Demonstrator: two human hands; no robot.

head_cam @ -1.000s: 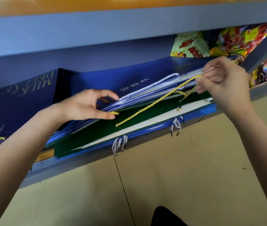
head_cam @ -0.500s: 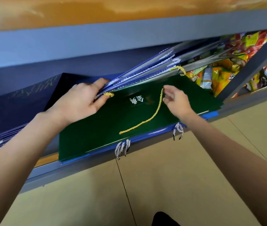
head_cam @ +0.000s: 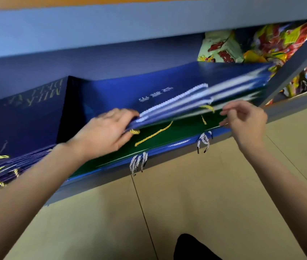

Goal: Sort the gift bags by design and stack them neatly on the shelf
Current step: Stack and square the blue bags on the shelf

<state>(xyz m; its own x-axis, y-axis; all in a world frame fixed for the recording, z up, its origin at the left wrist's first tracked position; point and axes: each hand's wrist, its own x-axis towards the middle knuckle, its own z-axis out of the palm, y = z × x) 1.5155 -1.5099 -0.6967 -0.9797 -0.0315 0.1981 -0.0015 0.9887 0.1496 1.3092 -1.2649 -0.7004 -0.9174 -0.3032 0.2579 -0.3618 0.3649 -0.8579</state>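
A fan of flat gift bags (head_cam: 167, 94) lies raised above the left hand (head_cam: 104, 134), whose fingers sit at its near edge. Beneath that fan, between the left hand and the right hand (head_cam: 246, 121), another bag (head_cam: 167, 139) lies flat on the shelf (head_cam: 111, 177). Left of the left hand rests a second stack of bags (head_cam: 21, 124). Snack packets (head_cam: 222, 47) sit behind the right hand.

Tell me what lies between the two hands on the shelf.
Head view: the green gift bag with its yellow cord handle, between left hand and right hand.
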